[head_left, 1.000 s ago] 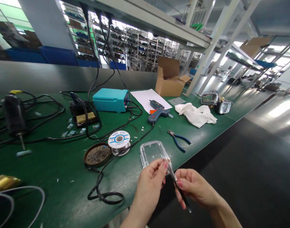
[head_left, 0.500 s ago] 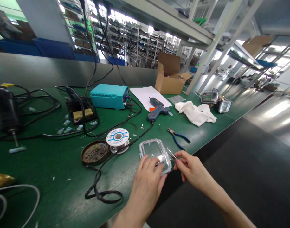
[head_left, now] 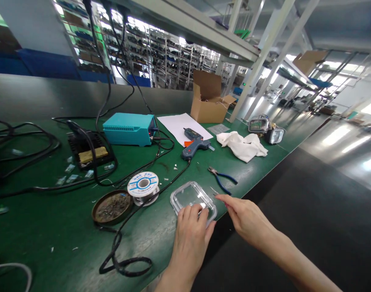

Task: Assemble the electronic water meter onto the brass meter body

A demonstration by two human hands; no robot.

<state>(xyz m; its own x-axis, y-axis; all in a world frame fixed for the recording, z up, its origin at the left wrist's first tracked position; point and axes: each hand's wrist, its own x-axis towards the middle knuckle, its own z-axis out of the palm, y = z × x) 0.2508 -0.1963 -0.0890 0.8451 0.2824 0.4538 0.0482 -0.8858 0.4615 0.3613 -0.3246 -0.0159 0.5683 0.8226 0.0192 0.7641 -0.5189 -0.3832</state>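
A clear plastic box point(head_left: 189, 194) lies near the bench's front edge. My left hand point(head_left: 191, 231) holds it, with the fingers over its near part and the thumb at its near right side. What is under the fingers is hidden. Close to the right side of the box, my right hand point(head_left: 244, 217) is closed on thin metal tweezers point(head_left: 214, 190); only their tips show past the fingers. Just beyond that hand, blue-handled cutting pliers point(head_left: 223, 178) lie with their jaws spread.
On the green bench point(head_left: 66, 219) are a solder spool point(head_left: 144, 187), a round tin of scraps point(head_left: 112, 207), a glue gun point(head_left: 195, 146), a teal soldering station point(head_left: 129, 129), an iron stand point(head_left: 89, 150), a white cloth point(head_left: 243, 146), a cardboard box point(head_left: 208, 107) and lamps point(head_left: 275, 136). A black cable point(head_left: 121, 231) loops left of my hands.
The view has swung slightly, so the bench items sit further left. My right hand has turned more palm-down over the tweezers, hiding more of them. My left hand stays on the box.
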